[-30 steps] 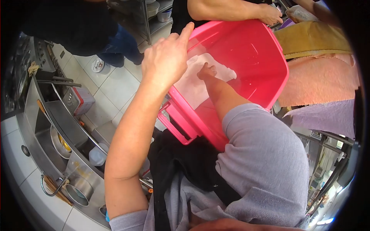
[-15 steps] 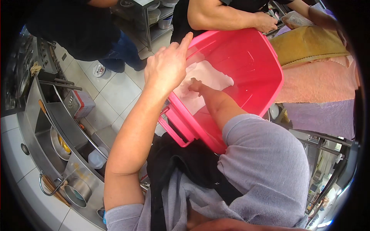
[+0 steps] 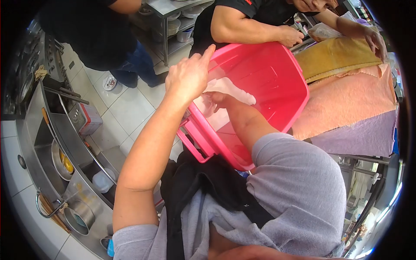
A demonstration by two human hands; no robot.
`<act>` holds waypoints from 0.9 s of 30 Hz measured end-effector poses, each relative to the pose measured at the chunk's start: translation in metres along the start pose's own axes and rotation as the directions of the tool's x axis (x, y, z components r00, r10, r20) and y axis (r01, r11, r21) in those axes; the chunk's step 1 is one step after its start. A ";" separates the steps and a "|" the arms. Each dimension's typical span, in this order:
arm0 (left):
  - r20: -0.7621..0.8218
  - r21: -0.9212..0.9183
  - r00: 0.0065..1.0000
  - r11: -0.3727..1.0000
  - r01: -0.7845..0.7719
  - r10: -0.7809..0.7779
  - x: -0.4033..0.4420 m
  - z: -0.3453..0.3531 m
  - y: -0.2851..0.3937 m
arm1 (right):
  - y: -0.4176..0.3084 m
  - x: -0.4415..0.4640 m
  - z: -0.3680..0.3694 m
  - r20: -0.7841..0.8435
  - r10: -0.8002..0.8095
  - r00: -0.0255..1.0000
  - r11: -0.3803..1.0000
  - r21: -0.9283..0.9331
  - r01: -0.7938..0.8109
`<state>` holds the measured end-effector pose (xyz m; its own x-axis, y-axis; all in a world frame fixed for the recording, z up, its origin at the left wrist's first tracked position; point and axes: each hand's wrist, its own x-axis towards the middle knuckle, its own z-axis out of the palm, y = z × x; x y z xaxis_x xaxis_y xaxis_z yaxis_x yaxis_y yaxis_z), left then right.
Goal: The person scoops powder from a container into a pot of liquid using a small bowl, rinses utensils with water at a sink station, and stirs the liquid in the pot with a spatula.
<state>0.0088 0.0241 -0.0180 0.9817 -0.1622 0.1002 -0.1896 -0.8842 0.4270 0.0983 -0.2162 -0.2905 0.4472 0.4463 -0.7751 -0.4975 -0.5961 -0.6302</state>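
Note:
A deep pink plastic tub (image 3: 277, 86) stands tilted in front of me, its handle hanging on the near left side. My left hand (image 3: 188, 78) grips the tub's left rim, one finger stretched along the edge. Inside, pale flour-like powder (image 3: 232, 90) is heaped toward the left wall. My right hand (image 3: 216, 100) reaches down into the tub, its curled fingers at the powder. Part of those fingers is hidden by the hand and the powder.
A co-worker's forearm (image 3: 255, 30) is just behind the tub. Yellow, orange (image 3: 346, 99) and purple sheets lie on a rack at right. Another person (image 3: 82, 39) stands back left. A steel sink counter (image 3: 91, 190) with pots runs along the left.
My right hand has moved slightly left and its fingers have curled into the powder. The co-worker leans further in, one hand now over the yellow sheet. The view has shifted a little.

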 end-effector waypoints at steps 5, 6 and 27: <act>0.033 -0.011 0.999 1.000 0.017 -0.017 -0.003 -0.006 0.004 | -0.005 -0.019 -0.013 0.328 -0.067 0.942 0.976 0.218 -0.006; 0.041 -0.008 0.999 1.000 0.010 -0.010 -0.004 -0.006 0.004 | -0.004 -0.021 -0.015 0.366 -0.076 0.928 0.963 0.270 -0.027; 0.090 0.040 0.996 0.999 -0.021 0.017 -0.004 -0.007 0.006 | -0.087 -0.246 -0.100 -0.147 -0.162 0.976 0.985 0.037 0.169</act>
<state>0.0036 0.0229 -0.0096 0.9761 -0.2159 0.0265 -0.2091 -0.8974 0.3887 0.1061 -0.3405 -0.0404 0.6260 0.4344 -0.6477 -0.4420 -0.4866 -0.7536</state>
